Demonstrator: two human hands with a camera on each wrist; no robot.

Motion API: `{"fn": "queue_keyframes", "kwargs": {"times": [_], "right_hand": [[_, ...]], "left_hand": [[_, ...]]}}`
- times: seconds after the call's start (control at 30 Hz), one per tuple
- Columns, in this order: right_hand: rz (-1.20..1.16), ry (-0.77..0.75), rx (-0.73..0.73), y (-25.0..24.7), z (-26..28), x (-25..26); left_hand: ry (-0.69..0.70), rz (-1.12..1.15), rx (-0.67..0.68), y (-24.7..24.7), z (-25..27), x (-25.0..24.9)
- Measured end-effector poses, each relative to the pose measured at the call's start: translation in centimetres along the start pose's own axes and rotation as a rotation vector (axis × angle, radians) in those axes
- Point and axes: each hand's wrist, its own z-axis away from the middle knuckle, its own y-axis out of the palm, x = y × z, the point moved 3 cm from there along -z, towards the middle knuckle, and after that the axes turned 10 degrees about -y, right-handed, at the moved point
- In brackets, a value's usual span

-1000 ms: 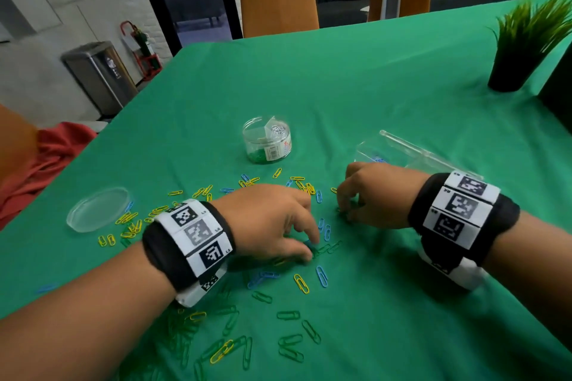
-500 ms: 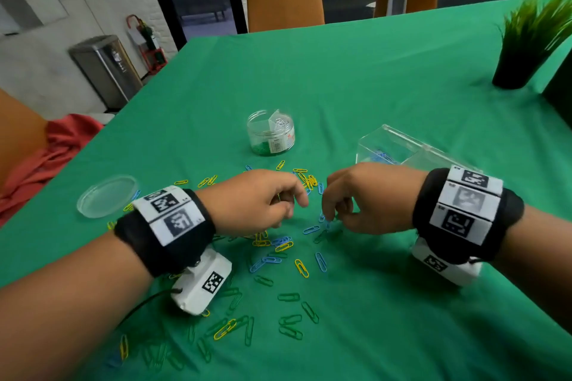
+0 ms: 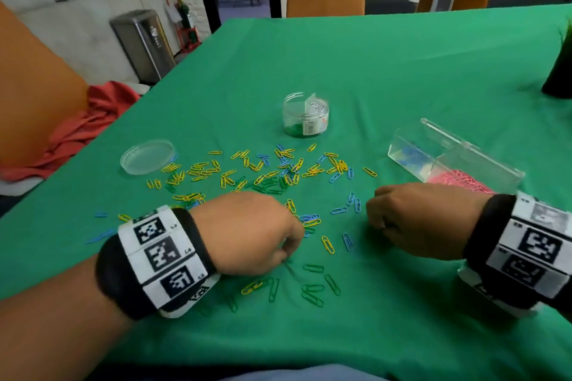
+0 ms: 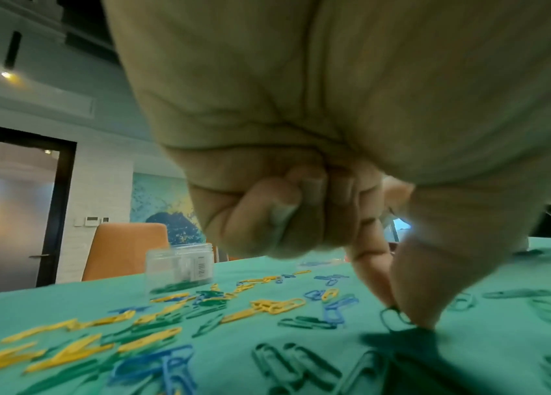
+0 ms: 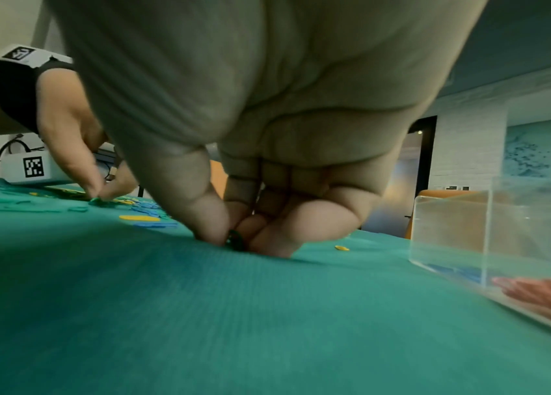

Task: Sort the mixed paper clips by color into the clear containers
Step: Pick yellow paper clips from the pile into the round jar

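Down on the green surface, the left hand pinches a green clip between its fingers. The right hand pinches a dark green clip too. More paper clips lie just past both hands, before the round jar and clear box.

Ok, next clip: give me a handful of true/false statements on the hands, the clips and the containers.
1. The left hand pinches a green clip at the cloth. True.
2. The round jar holds pink clips. False: green ones lie in it.
3. The rectangular box holds blue and pink clips, kept apart. True.
4. The jar's lid is on it. False: it lies on the green cloth.
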Motion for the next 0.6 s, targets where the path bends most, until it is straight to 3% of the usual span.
{"fn": "queue_keyframes", "kwargs": {"times": [0.1, 0.17, 0.2, 0.3, 0.37, 0.43, 0.5, 0.6], "right_hand": [[-0.015, 0.06, 0.025, 0.2, 0.7, 0.3], [-0.083, 0.055, 0.017, 0.0, 1.3, 1.0], [-0.142, 0.035, -0.004, -0.3, 1.4, 1.7], [-0.3, -0.038, -0.053, -1.1, 0.6, 4.6], [-0.299, -0.071, -0.035, -0.9, -0.6, 6.5], [-0.232, -0.046, -0.013, -0.4, -1.7, 7.8], [-0.177, -0.019, -0.028, -0.3, -2.2, 8.9], [-0.132, -0.031, -0.016, -0.3, -2.0, 10.7]], "left_hand": [[-0.05, 0.082, 0.001, -0.3, 0.6, 0.3], [-0.09, 0.331, 0.003, -0.7, 1.1, 1.3], [-0.11, 0.548, 0.005, -1.0, 1.5, 1.9], [-0.256, 1.576, 0.059, -0.5, 3.0, 3.6], [-0.336, 1.841, 0.046, 0.7, 3.6, 3.9], [-0.345, 1.831, 0.021, 1.5, 4.0, 3.6], [-0.326, 1.725, 0.085, 2.2, 4.2, 3.5], [-0.274, 1.024, 0.102, 2.0, 4.5, 3.0]]}}
